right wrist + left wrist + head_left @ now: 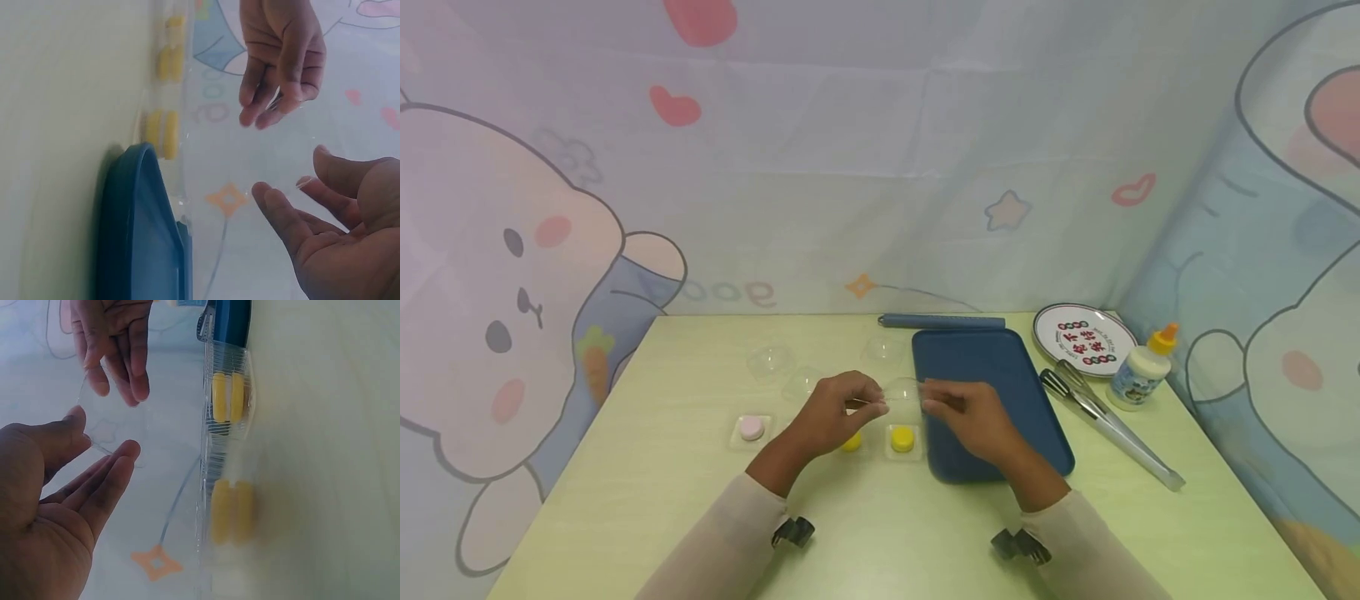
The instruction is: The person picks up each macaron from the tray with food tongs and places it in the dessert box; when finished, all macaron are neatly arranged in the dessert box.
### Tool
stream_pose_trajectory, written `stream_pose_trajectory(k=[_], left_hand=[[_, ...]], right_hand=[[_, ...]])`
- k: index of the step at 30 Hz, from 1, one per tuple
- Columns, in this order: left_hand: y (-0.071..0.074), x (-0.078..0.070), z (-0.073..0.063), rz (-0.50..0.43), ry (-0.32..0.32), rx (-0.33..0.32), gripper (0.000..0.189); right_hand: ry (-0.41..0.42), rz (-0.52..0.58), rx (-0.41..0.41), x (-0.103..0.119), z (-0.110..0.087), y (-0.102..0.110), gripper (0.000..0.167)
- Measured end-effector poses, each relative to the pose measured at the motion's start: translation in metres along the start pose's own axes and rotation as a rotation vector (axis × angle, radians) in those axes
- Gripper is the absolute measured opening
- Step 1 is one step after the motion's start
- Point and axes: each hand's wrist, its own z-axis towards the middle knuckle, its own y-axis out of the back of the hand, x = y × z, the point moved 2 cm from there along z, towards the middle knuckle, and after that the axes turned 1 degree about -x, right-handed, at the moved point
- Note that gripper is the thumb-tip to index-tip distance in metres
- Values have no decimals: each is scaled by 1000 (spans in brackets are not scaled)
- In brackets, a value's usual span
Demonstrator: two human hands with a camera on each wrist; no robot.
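Between both hands, a clear plastic domed lid [902, 388] is held in the air above the table. My left hand [842, 406] pinches its left edge with thumb and fingers. At the opposite edge, my right hand [966, 410] grips the lid in the same way. Just below stands a yellow macaron [902, 438] on a clear square base. A second yellow macaron [852, 442] is partly hidden by the left hand. Farther left, a pink macaron [751, 428] sits on its own clear base. In the left wrist view, two yellow macarons [228, 398] appear side-on.
Three more clear lids, one at the back [883, 348], lie behind the macarons. A blue tray [973, 358] lies under the right hand. Behind it is a long blue bar [942, 322]. To the right are a printed plate [1078, 337], metal tongs [1120, 429] and a yellow-capped bottle [1141, 375].
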Motion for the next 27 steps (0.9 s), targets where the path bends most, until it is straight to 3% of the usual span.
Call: stream_pose_trajectory(k=[6,14,24,27], left_hand=[[-3,0,-1,3,-48,-23,11],[-7,-1,-6,26,-33,-44,18],[-12,-3,-15,17,-35,-38,18],[-14,-2,-16,3,-10,-31,23]], right_hand=[[-42,125,-8,1,-3,-2,41],[-107,188,-10,-1,-8,-5,53],[-107,136,29,0,-17,-8,58],[-117,139,42,-1,-18,-7,59]])
